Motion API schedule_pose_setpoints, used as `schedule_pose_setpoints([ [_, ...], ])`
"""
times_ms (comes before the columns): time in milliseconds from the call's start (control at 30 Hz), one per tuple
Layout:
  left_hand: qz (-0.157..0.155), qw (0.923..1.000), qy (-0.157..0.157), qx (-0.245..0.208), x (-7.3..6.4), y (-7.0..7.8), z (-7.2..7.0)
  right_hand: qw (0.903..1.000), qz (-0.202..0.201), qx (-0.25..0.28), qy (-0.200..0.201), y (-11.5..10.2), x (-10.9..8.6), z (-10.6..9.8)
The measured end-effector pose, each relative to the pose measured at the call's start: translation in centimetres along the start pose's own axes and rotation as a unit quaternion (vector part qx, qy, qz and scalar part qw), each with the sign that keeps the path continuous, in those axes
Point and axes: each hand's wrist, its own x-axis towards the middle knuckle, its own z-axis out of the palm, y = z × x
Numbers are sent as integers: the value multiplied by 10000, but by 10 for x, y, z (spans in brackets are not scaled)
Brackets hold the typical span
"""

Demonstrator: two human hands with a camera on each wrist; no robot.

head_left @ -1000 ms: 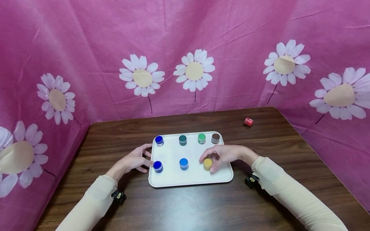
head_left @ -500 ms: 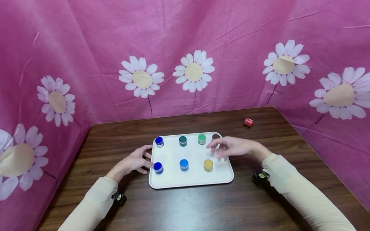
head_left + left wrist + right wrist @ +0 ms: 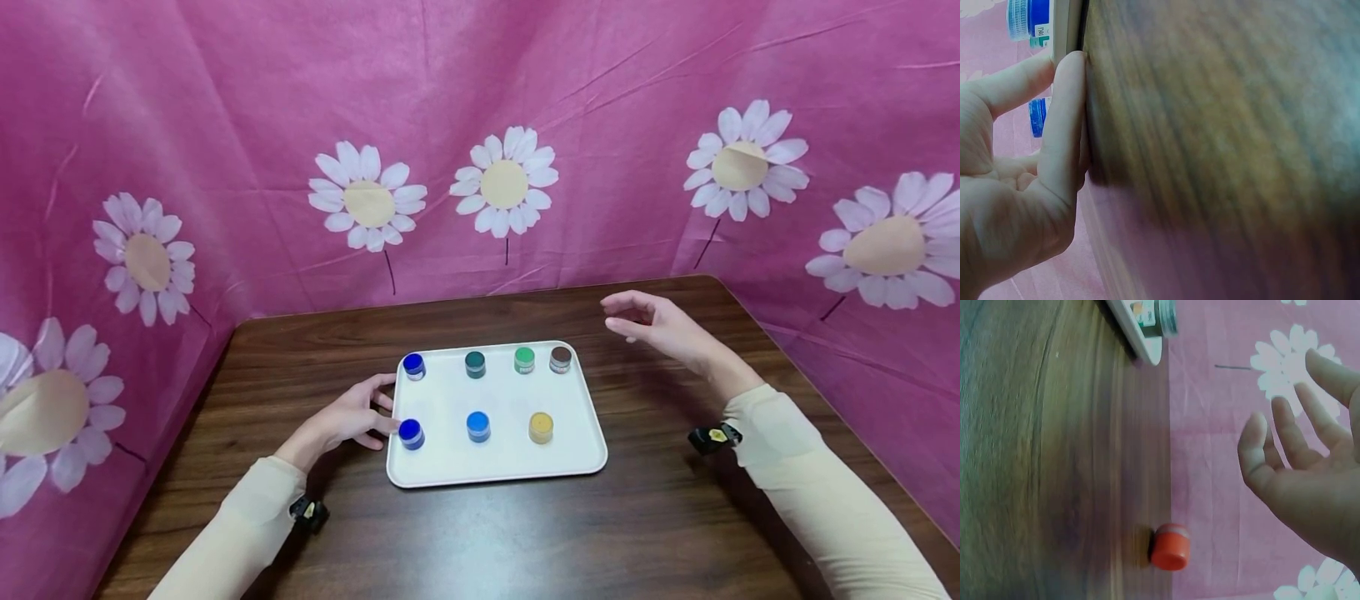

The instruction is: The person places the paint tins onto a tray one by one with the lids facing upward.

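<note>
A white tray (image 3: 495, 467) holds several small paint jars: two dark blue ones (image 3: 411, 433) at its left, a lighter blue jar (image 3: 477, 426), a yellow jar (image 3: 541, 427), a dark green jar (image 3: 475, 364), a bright green jar (image 3: 524, 360) and a brown jar (image 3: 560, 359). My left hand (image 3: 351, 418) touches the tray's left rim, fingers fairly straight. Beyond the tray's far right corner, my right hand (image 3: 667, 332) hovers with loosely bent fingers and nothing in them. It hides a red jar in the head view; the right wrist view shows that red jar (image 3: 1170, 548) lying on its side.
The tray stands on a dark wood-grain table (image 3: 480, 542). A pink cloth (image 3: 600, 100) printed with white daisies hangs behind the table and along both sides. Each wrist carries a small black camera.
My right hand has left the yellow jar and moved right and away from me, off the tray and over the red jar's place. The yellow jar stays on the tray. My left hand is still.
</note>
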Motion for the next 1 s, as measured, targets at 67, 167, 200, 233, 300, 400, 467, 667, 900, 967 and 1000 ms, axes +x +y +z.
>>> schedule_pose_setpoints([
  [67,28,10000,-19,26,-1,1,0,9997,118,11,194,3,2,-3],
  [167,20,10000,-4,22,-1,1,1,9986,228,27,478,12,6,-7],
  [200,35,10000,-19,33,-2,2,1,9980,242,-27,576,16,7,-8],
  [233,42,10000,-15,40,-2,2,1,9973,271,-22,675,20,8,-10],
  [300,33,10000,-16,41,-2,2,1,9957,349,-6,860,29,10,-13],
  [400,47,10000,-31,74,-2,2,1,9935,465,-19,1039,39,12,-17],
  [467,24,10000,8,69,-2,3,1,9925,528,-30,1098,46,12,-19],
  [667,13,9999,76,66,-2,3,0,9908,547,-282,1205,61,14,-27],
  [900,22,9999,81,80,-3,2,0,9916,694,-317,1048,72,18,-30],
  [967,18,9999,78,80,-3,2,0,9922,744,-258,968,76,20,-30],
  [1000,13,9999,85,73,-3,2,0,9924,768,-256,925,79,21,-30],
])
